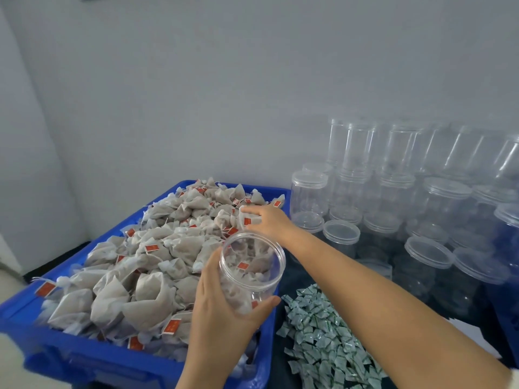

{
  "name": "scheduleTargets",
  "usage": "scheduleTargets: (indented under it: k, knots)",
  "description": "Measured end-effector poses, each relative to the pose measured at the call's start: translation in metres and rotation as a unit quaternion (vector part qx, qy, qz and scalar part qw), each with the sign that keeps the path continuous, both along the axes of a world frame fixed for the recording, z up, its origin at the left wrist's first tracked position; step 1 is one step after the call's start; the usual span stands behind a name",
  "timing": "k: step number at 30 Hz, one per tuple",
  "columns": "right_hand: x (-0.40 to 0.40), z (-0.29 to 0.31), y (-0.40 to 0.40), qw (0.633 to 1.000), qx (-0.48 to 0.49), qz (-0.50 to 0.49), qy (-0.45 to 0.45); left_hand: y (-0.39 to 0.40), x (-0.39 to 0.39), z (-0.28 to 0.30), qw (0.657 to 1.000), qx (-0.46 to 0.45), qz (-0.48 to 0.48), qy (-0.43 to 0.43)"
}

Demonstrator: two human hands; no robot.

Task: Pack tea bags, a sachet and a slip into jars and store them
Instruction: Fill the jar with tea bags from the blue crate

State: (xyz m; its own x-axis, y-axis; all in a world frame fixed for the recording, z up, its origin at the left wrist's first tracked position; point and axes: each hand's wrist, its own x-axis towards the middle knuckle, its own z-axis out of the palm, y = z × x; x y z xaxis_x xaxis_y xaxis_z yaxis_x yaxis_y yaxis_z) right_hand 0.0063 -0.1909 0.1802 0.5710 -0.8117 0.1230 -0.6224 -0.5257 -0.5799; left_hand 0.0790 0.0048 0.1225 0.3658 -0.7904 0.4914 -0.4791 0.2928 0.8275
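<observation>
A clear plastic jar (252, 272), round and smooth-walled with a threaded open mouth, sits tilted in the left hand (222, 310), whose fingers and thumb curl around its lower body above the near right corner of a blue plastic crate (22, 313). Several tea bags already lie inside the jar, their pale mesh and a small red tag showing through the wall. The crate is heaped with tea bags (146, 276): soft, pillow-like pouches of translucent white mesh filled with greyish-brown matter, each with a thin white string and a little red paper tag. The right hand (266, 220) reaches across to the far side of the heap, palm down, its fingers curled over a tea bag at the top of the pile; whether it has a firm hold of the bag I cannot tell. To the right of the crate, on the dark desk (292, 279), lies a loose spread of small flat sachets (323, 341), crinkly white-and-green packets lying at all angles. Beyond them stand many empty jars with lids (438, 209), transparent cylinders with ribbed screw caps, stacked in layers against the plain grey wall (252, 80).
</observation>
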Motion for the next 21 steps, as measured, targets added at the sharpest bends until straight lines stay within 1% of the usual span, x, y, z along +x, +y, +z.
scheduleTargets:
  k: [3, 6, 8, 12, 14, 17, 21]
  knots:
    - [0.009, -0.004, -0.005, 0.995, 0.066, 0.029, 0.071, 0.0, 0.0, -0.001, 1.0, 0.004, -0.002, 0.003]
    - [0.013, -0.007, -0.004, 0.988, 0.127, 0.045, 0.08, -0.001, 0.0, -0.003, 1.0, -0.001, 0.001, -0.006]
    - [0.015, -0.009, -0.002, 0.987, 0.107, 0.051, 0.109, -0.001, 0.0, -0.003, 1.0, -0.004, 0.004, -0.01]
    - [0.018, -0.011, 0.002, 0.987, 0.043, 0.025, 0.154, -0.003, 0.001, -0.006, 1.0, -0.006, 0.003, -0.014]
    - [0.014, -0.008, 0.002, 0.992, 0.042, 0.01, 0.121, -0.003, 0.001, -0.006, 1.0, -0.004, 0.002, -0.015]
    - [0.007, -0.004, 0.002, 0.998, 0.062, -0.011, 0.01, -0.003, 0.001, -0.005, 1.0, -0.004, 0.003, -0.015]
    - [0.0, 0.001, 0.0, 0.994, 0.039, -0.035, -0.1, -0.001, 0.001, -0.004, 1.0, -0.007, 0.003, -0.014]
